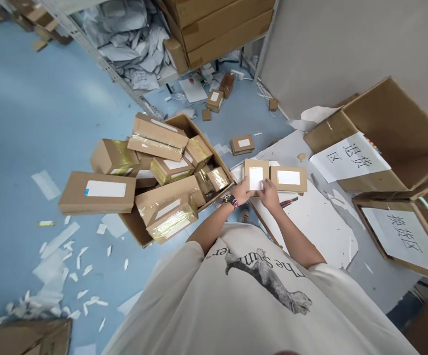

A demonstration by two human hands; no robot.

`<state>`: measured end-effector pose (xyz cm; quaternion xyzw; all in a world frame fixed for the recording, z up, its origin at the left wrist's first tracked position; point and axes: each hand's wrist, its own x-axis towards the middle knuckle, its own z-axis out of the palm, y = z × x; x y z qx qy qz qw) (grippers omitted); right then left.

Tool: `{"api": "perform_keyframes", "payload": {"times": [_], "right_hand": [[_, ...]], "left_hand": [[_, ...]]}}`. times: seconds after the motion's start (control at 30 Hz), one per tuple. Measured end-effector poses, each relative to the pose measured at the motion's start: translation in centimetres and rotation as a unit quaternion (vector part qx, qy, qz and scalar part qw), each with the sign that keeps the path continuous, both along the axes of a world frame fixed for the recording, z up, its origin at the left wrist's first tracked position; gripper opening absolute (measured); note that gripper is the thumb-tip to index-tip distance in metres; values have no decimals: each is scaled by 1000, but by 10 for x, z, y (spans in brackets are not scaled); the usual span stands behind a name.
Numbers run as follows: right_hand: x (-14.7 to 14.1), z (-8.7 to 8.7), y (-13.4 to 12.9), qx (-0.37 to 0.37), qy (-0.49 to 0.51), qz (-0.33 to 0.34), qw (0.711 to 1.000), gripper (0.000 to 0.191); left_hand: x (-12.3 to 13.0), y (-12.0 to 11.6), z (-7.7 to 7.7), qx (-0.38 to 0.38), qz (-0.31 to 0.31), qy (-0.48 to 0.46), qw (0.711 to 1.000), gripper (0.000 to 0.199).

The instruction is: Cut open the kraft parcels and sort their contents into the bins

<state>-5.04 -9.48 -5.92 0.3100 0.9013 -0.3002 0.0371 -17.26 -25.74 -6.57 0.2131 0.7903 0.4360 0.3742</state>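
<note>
Between my two hands is a small cardboard box (248,165) with a white label on top. My left hand (242,191), with a dark band on its wrist, grips its lower left edge. On the lower right corner, my right hand (269,195) is closed, its thumb near the label. Just right of it lies a second labelled cardboard box (302,180) on the white table surface (322,224). A dark and red pen-like tool (289,201) rests beside my right wrist. The undersides of the held box and most fingers are hidden.
To the left, a large open carton (217,167) overflows with taped parcels. Two open cartons (394,123) with handwritten paper signs stand at the right. A shelf (103,64) with grey mailer bags is behind. Paper scraps (82,293) litter the blue floor.
</note>
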Motion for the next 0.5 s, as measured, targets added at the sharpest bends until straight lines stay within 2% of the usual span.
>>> {"api": "perform_keyframes", "payload": {"times": [0.1, 0.2, 0.27, 0.33, 0.43, 0.5], "right_hand": [[-18, 2, -11, -10, 24, 60, 998, 60], [-56, 8, -40, -77, 41, 151, 985, 58], [-81, 11, -72, -135, 45, 209, 967, 56], [-102, 11, -110, -198, 25, 260, 945, 56], [-122, 8, -169, -280, -46, 296, 912, 59], [-128, 5, -203, -309, -73, 273, 908, 64]], "left_hand": [[-16, -31, 18, -12, 14, 39, 999, 76], [-42, -92, 42, -27, 93, 102, 990, 63], [-53, -148, 56, -41, 169, 148, 974, 59], [-54, -213, 65, -56, 253, 182, 948, 56], [-33, -308, 67, -107, 397, 214, 886, 54], [-9, -357, 61, -167, 487, 196, 835, 53]]}}
